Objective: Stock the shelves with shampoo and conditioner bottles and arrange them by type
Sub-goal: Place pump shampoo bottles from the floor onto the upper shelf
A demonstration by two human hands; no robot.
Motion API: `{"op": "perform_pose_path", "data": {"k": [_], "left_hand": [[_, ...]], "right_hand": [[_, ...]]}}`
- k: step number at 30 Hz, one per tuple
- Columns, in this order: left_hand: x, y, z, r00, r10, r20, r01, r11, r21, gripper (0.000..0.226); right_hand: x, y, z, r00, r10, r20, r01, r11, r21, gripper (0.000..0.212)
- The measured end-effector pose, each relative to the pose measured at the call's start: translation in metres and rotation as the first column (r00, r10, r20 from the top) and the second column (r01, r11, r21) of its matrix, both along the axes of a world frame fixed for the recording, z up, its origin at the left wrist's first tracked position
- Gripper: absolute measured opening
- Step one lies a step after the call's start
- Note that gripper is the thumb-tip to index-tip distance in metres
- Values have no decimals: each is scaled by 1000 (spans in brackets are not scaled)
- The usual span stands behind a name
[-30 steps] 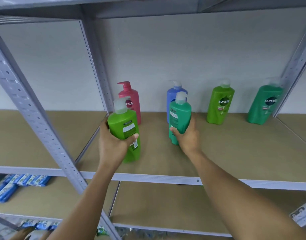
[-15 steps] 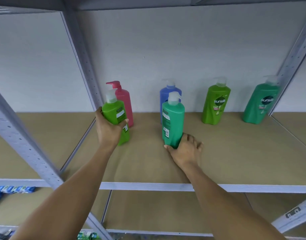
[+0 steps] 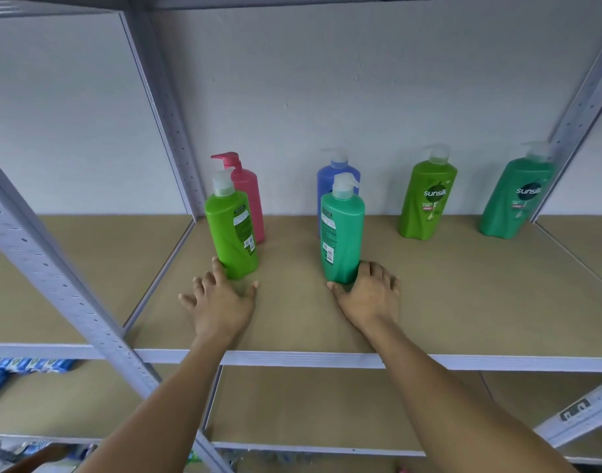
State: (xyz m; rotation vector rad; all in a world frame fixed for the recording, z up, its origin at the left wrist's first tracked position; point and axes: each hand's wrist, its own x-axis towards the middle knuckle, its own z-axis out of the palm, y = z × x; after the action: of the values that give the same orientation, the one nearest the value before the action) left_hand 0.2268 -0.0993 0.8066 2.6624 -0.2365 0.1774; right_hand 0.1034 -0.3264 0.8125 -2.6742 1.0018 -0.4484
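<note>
Left hand [image 3: 221, 303] lay fingers spread on the shelf [image 3: 480, 302], gripping nothing, fingertips touching the upright lime bottle [image 3: 232, 230] at its 12 o'clock. Right hand [image 3: 369, 295] was relaxed, gripping nothing, against the upright teal bottle [image 3: 342, 233] at its 11 o'clock.

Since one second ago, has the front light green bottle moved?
Yes. The front light green bottle went back toward the pink bottle, now standing on the shelf.

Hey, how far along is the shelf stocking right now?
Done: six bottles stand on the shelf. In hand: the left hand touches the front lime bottle, the right hand the front teal bottle. Left: those two stand before the pink bottle and blue bottle, not by the back lime bottle and back teal bottle.
</note>
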Motion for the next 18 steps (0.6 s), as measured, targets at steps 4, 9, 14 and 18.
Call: {"op": "perform_pose_path", "data": {"k": [4, 9, 14, 18], "left_hand": [[-29, 16, -5, 992, -115, 46, 110, 989, 98, 86], [-76, 32, -11, 957, -289, 30, 280, 946, 163, 82], [-130, 45, -16, 911, -406, 77, 388, 905, 176, 78], [-176, 64, -41, 882, -470, 38, 463, 878, 120, 69]], "right_hand": [[-28, 8, -6, 992, 67, -108, -75, 995, -72, 78], [-73, 22, -3, 960, 216, -176, -233, 969, -85, 83], [-125, 44, 1, 936, 319, -148, -332, 940, -73, 80], [-177, 66, -13, 925, 366, -102, -375, 921, -101, 67]]}}
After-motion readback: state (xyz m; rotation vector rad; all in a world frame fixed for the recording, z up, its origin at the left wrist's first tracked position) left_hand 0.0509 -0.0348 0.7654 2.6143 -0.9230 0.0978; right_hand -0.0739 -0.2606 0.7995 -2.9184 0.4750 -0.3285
